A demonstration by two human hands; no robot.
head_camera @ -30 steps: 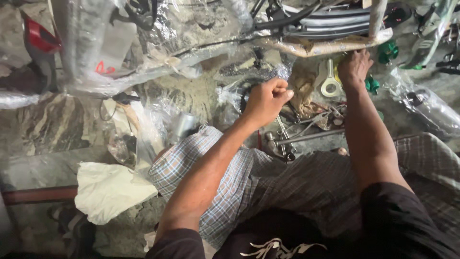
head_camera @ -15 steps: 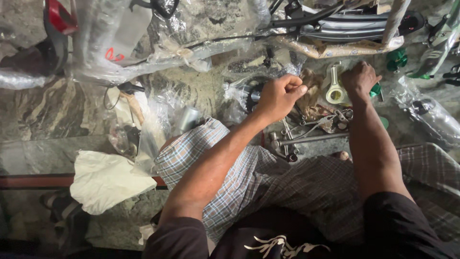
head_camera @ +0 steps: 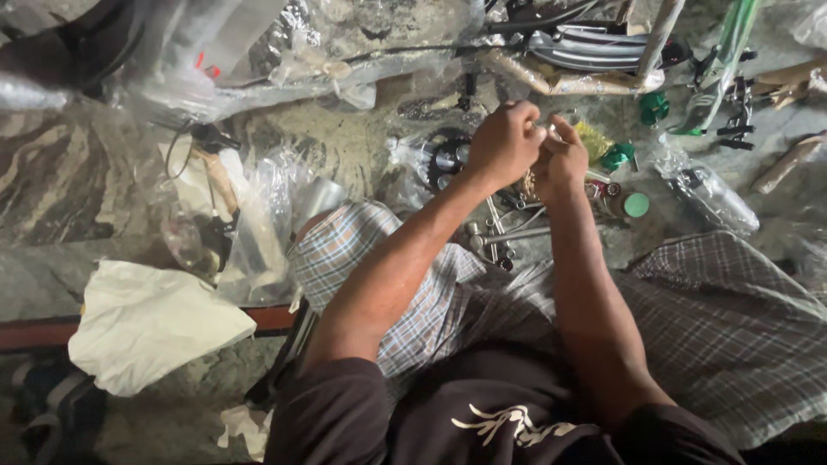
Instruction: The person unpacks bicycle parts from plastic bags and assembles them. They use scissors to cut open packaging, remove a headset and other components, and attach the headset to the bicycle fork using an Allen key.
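Much of the scene was hard to read. Clear plastic wrapping (head_camera: 258,232) covered many things on the floor (head_camera: 345,146) and its shine hid what was inside. The upper edge of the view cut off a wrapped bicycle frame (head_camera: 568,82) and a green part (head_camera: 732,52).

The left hand (head_camera: 504,142) and the right hand (head_camera: 560,159) were raised together, touching each other, above a pile of metal parts. The fingers of both were curled tight around something very small between them; the thing itself was almost fully hidden, only a pale glint showed at the fingertips, so I cannot tell what it was. It sat between the two hands, at the thumb side of the left one.

Just below the hands lay thin steel rods (head_camera: 508,234), smooth and grey, mixed with small bolts. A black toothed chainring (head_camera: 448,155) lay in a clear bag just left of the left hand. Round green caps (head_camera: 636,204) lay to the right, near a long clear bag (head_camera: 706,196).

The person's legs were covered with checked cloth (head_camera: 706,310), soft and folded. A crumpled white sheet (head_camera: 146,323) lay well apart, at the left.
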